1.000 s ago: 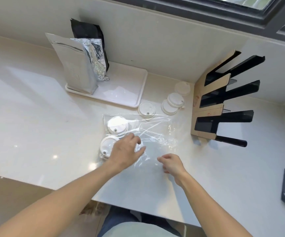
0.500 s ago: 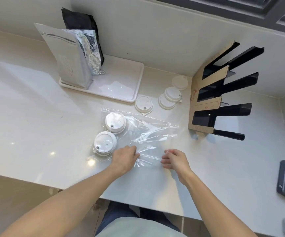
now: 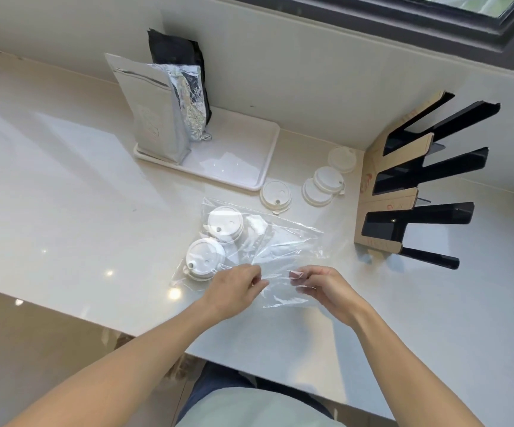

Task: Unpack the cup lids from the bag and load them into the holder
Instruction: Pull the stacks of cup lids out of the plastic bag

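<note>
Bag [image 3: 280,251] edge between both hands' pinching fingers [image 3: 257,280]

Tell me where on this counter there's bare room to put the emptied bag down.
Bare: the broad stretch of beige counter left of the white tray, and the patch between the clear plastic bag and the black-slotted cardboard holder. Crowded: the loose white lids beside the holder.

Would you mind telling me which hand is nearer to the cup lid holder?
Right. The right hand pinches the bag's near edge, below-left of the holder; the left hand pinches it farther left.
</note>
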